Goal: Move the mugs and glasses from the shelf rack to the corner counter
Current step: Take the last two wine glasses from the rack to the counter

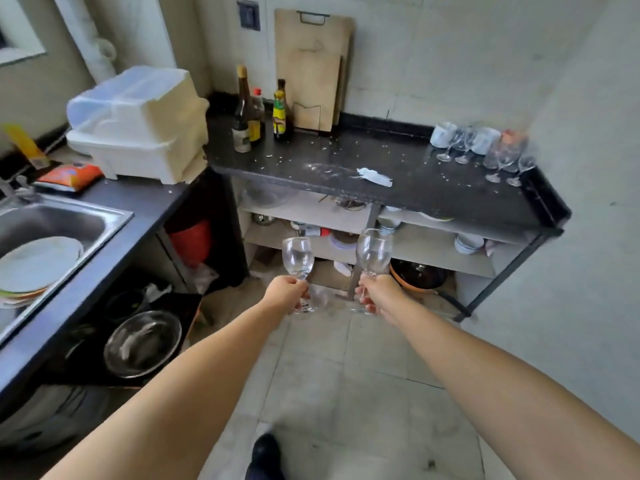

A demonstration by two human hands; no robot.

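My left hand (288, 292) grips the stem of a clear wine glass (298, 259), held upright. My right hand (375, 292) grips the stem of a second clear wine glass (373, 251), also upright. Both are held out over the floor in front of the black corner counter (346, 157). On the counter's far right end stand several wine glasses (498, 157) and two pale mugs (443, 134), packed close together. The shelf rack is not in view.
Sauce bottles (254, 116) and cutting boards (310, 71) stand at the counter's back left. A white dish-drainer box (138, 123) and a sink (52, 223) with plates sit on the left. Bowls and pans fill shelves under the counter. A white scrap (375, 176) lies mid-counter.
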